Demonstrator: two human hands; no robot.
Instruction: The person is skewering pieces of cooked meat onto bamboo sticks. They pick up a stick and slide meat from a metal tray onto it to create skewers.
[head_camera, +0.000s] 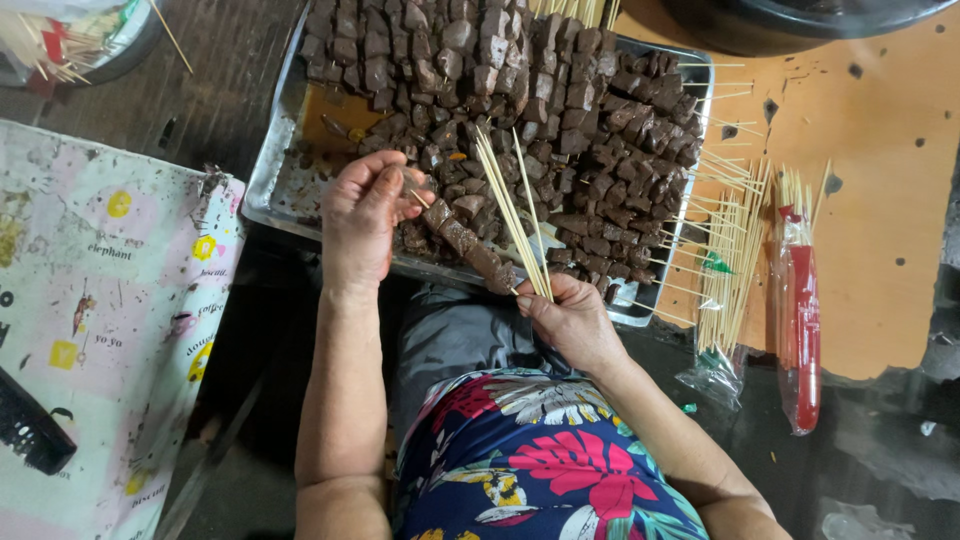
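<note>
Dark brown meat cubes (560, 110), pale skewers (512, 205), silver tray (268, 190), orange mat (880, 190), red-and-blue floral skirt (540, 460)

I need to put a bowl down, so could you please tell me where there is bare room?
The orange board is bare right of the red skewer packet, and the patterned cloth left of the left hand. The metal tray is crowded.

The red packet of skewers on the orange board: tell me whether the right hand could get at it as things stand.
Probably not straight away: the right hand is gripping a bundle of bamboo skewers and a half-loaded skewer. The red packet itself lies uncovered, beyond loose skewers.
</note>
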